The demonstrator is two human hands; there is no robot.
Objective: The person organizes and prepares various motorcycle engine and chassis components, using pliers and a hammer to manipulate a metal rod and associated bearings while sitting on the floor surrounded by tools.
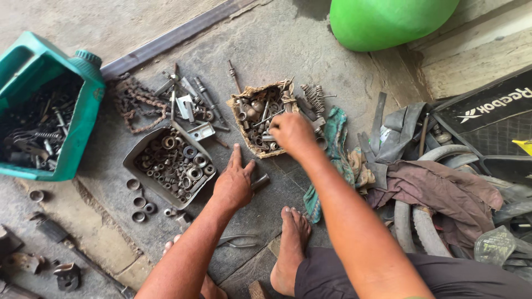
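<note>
Floor: rough, matt grey concrete floor (288,50).
Tray: dull grey metal tray (134,156) of tarnished steel rings.
Jug: glossy cut-open green plastic jug (83,105).
Rag: matt, rumpled green cloth rag (336,130).

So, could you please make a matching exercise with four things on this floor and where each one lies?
Things:
1. cut-open green jug
2. rusty chain
3. grey tray of rings
4. cardboard box of bolts

Places:
A. under the right hand
B. far left edge
C. just left of the left hand
D. between jug and cardboard box

Pairs: 1-B, 2-D, 3-C, 4-A
</note>
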